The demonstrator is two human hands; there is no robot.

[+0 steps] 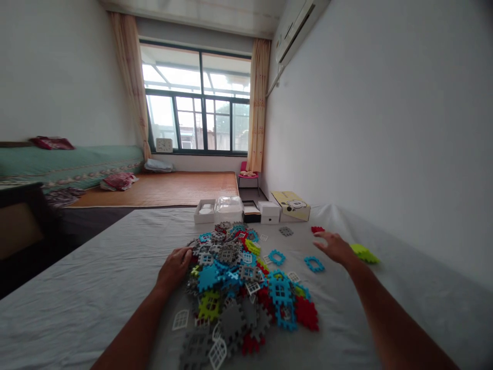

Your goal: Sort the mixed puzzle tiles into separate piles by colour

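A heap of interlocking plastic building tiles (225, 277) in grey, blue, red and lime green lies in front of me. My left hand (177, 264) rests against the heap's left edge, its fingers stretched toward the grey tiles and partly hidden. To the right, my right hand (332, 246) hovers with thumb and fingers apart and nothing visible between them. Just beyond its fingertips lies a small red tile (318, 229). A blue frame tile (315, 264) sits below that hand, and lime green tiles (364, 253) lie behind its wrist.
Beyond the heap stand a white box (205, 211), a clear plastic container (229, 208), a black box (251, 211), another white box (269, 212) and a yellow carton (290, 205). A grey cloth (115, 262) covers the surface. The wall (404, 128) is on the right.
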